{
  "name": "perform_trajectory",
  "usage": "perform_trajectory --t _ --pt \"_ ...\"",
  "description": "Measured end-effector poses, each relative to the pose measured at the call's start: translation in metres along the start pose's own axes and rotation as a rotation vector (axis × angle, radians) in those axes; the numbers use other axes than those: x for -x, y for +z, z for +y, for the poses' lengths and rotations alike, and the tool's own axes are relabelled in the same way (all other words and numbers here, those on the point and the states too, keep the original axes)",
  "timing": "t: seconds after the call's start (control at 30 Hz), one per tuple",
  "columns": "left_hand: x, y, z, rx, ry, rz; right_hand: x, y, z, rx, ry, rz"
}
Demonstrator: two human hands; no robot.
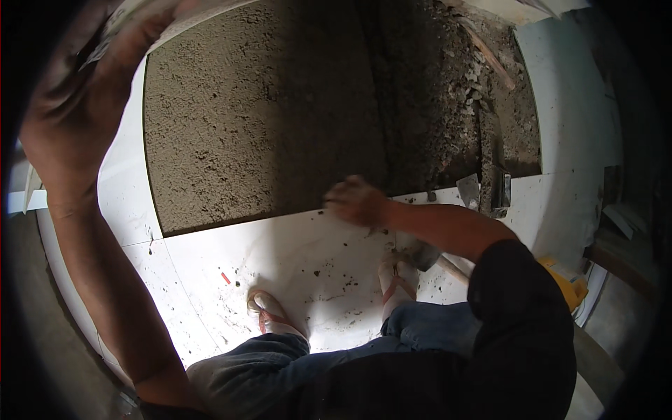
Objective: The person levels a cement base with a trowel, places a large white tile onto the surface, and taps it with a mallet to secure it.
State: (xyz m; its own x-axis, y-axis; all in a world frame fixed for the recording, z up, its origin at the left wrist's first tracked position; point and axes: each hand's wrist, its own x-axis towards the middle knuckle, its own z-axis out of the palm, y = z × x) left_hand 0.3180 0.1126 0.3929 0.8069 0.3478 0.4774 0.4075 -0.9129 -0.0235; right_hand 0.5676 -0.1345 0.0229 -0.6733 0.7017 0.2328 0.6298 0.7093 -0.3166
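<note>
My left hand is raised at the upper left, close to the camera. Its thumb and fingers close around a pale, thin-edged piece that the picture's rim cuts off, so its kind cannot be told. Lower down, my right hand hangs with curled fingers over the front border of a grey-brown mortar bed. Whether anything small sits in those fingers is hidden. White floor tiles spotted with mortar crumbs lie under my sandalled feet. Beside my right foot rests a dark metal blade, near a wooden handle.
Rough rubble with a wooden strip fills the bed's right side. Metal pieces lie at its lower right border. White tiles flank the bed. A yellow object stands right of my elbow. A red scrap lies left of my feet.
</note>
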Motion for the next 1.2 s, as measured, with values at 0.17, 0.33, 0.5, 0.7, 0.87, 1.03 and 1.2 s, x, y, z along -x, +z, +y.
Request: perform_trajectory --t 0.17,0.33,0.5,0.7,0.87,1.03,1.2 --pt "-0.005 0.005 0.009 0.052 0.008 0.043 0.11 -0.09 0.085 0.325 0.429 -0.203" --pt "-0.002 -0.007 0.012 0.089 -0.035 0.047 -0.039 -0.085 0.128 0.189 0.527 0.104" --pt "-0.01 0.004 0.015 0.061 0.029 0.055 -0.142 -0.051 0.142 -0.002 0.555 0.024" --pt "-0.004 0.004 0.012 -0.095 -0.126 0.065 -0.161 -0.061 0.124 -0.063 0.766 -0.18" --pt "-0.006 -0.002 0.011 -0.14 -0.081 0.046 -0.165 -0.046 0.127 0.054 0.701 -0.101" --pt "-0.007 0.005 0.006 -0.143 -0.051 0.013 -0.158 -0.046 0.141 0.041 0.699 -0.084" --pt "-0.011 0.004 0.011 -0.026 -0.063 0.053 -0.154 -0.042 0.14 0.055 0.68 0.072"
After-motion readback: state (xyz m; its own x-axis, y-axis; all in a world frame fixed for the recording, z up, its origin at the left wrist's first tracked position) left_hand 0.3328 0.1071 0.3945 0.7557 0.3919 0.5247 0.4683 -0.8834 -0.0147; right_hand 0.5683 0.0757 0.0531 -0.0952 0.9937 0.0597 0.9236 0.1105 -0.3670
